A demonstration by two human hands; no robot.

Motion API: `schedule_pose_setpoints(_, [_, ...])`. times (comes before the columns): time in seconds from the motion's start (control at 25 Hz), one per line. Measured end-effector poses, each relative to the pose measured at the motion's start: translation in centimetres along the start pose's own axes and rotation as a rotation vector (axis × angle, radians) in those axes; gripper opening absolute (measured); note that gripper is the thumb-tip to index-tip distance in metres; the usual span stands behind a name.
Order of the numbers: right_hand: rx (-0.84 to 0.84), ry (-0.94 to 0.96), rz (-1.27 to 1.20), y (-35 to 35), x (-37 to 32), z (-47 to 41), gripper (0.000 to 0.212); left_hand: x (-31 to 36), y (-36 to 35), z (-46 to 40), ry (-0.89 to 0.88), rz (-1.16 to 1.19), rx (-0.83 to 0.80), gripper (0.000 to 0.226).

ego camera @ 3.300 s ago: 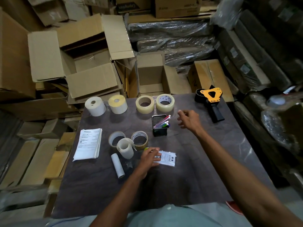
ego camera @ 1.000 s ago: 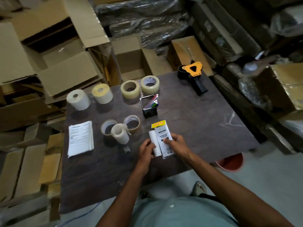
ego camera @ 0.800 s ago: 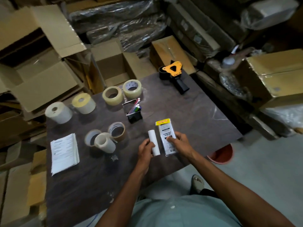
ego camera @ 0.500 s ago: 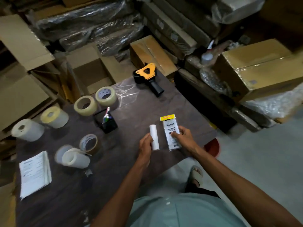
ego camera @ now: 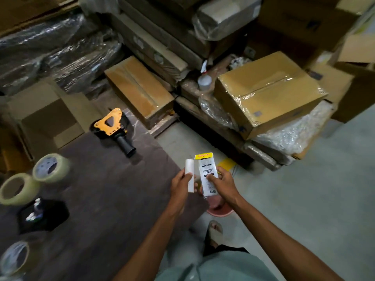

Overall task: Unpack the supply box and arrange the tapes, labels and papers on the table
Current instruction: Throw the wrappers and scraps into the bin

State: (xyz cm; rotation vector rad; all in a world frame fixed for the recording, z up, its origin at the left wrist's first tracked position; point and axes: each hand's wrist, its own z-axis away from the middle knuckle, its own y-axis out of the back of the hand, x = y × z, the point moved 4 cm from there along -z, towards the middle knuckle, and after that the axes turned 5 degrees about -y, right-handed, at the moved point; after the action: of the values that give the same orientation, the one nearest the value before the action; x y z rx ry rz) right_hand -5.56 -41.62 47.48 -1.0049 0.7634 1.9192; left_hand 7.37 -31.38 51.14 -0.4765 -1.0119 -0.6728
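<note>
At left centre, a black square pen holder (ego camera: 43, 217) holds blurred markers. Left hand (ego camera: 181, 184) grips a small white paper roll (ego camera: 190, 175); right hand (ego camera: 222, 183) pinches a yellow-topped clear packet (ego camera: 207, 175). Both were over the dark table (ego camera: 105, 189) before, now past its right edge.

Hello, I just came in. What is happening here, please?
A person is sorting packing supplies at a dark table. The left hand holds a small white roll, and the right hand holds a flat packet with a yellow top, both at the table's right edge. Tape rolls and a tape dispenser lie on the table.
</note>
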Motion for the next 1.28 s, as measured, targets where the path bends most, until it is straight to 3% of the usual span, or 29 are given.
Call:
schedule_pose_setpoints(0.24, [0.136,-0.105,-0.024,5.1,2.7,-3.2,0.023,-2.1,-6.8,-5.0,0.080,-0.191,-0.147,0.031])
schedule_pose_setpoints(0.44, [0.184,-0.215,0.092,7.6,7.6,-6.6,0.022,-7.1,-9.7,-9.0,0.340,-0.283,-0.057,0.016])
schedule_pose_setpoints(0.52, [0.199,-0.282,0.107,8.4,10.4,-7.9,0.023,-10.0,-10.0,-10.7,0.477,-0.324,-0.031,0.044])
schedule_pose_setpoints(0.6, [0.216,-0.368,0.104,9.0,13.6,-9.6,0.028,-13.4,-10.7,-12.7,0.554,-0.375,-0.034,0.044])
schedule_pose_setpoints(0.68, [0.215,-0.442,0.126,9.1,17.0,-10.9,0.031,-15.2,-11.5,-13.7,0.567,-0.459,-0.008,0.032])
schedule_pose_setpoints(0.8, [0.193,-0.496,0.202,8.8,21.8,-13.2,0.034,-18.7,-12.0,-15.5,0.595,-0.580,0.012,0.033])
schedule_pose_setpoints(1.0, [0.170,-0.571,0.194,7.8,29.1,-16.2,0.033,-26.4,-12.6,-18.5,0.647,-0.637,0.057,0.056])
schedule_pose_setpoints(1.28, [0.161,-0.652,0.165,6.7,36.2,-20.1,0.033,-34.4,-13.1,-22.6,0.653,-0.745,0.051,0.059])
